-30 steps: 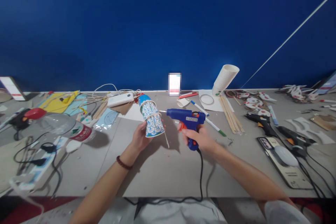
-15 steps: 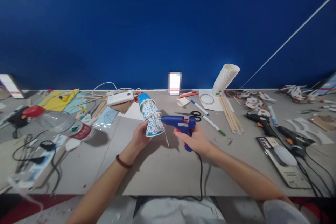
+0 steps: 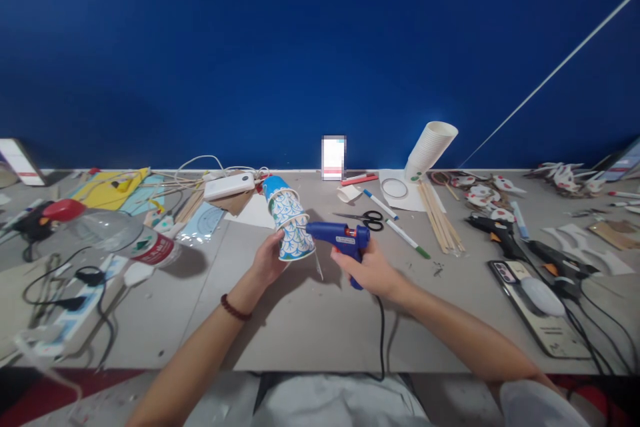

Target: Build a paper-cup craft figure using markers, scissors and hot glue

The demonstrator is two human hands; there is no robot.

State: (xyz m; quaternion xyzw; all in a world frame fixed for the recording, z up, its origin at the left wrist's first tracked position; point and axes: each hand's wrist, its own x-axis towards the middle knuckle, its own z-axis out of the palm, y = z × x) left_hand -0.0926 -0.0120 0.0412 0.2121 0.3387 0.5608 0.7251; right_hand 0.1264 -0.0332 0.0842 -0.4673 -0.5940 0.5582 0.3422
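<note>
My left hand (image 3: 270, 259) is closed around the lower end of a chain of paper cups (image 3: 290, 217), patterned blue and white with a plain blue end. The chain leans up and to the left above the table. A thin white strip (image 3: 319, 263) hangs at the open rim of the lowest cup. In my right hand (image 3: 373, 269) is a blue glue gun (image 3: 345, 235), its nozzle pointing left against or very close to the cup's side. The exact contact at the nozzle tip is hidden. A black cord runs down from the glue gun.
Scissors (image 3: 370, 219) and markers (image 3: 407, 239) lie beyond my right hand. A stack of white cups (image 3: 431, 147) leans at the back, near wooden sticks (image 3: 440, 217). A bottle (image 3: 120, 233) and a power strip (image 3: 83, 313) are left; a phone (image 3: 543, 313) and black glue guns (image 3: 565, 267) right.
The glue gun has shifted slightly left, and the lower cup has turned or tilted a little to the right. Both hands keep their holds.
</note>
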